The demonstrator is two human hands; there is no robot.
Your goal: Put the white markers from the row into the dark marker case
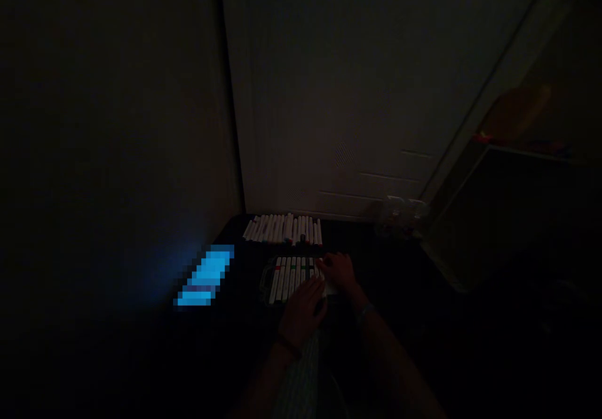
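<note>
A row of white markers (285, 281) lies side by side in a shallow clear case (264, 281), some with red, green or dark bands near the top. My left hand (305, 303) reaches over the case's right part, its fingers bent onto the lower end of a white marker (321, 271). Curled from the other side, my right hand (339, 271) has its fingertips at that marker's upper end. Both hands look closed on it, though dim light blurs their fingertips. Behind the case, more white markers (282, 229) lie in a loose row.
A glowing blue, pixelated screen (204, 278) is left of the case on the dark table (350, 234). Crumpled clear plastic packaging (403, 212) stands at the back right. A pale wall (301, 124) rises behind. Farther right is a shelf-like edge (522, 151) with an orange object (517, 111).
</note>
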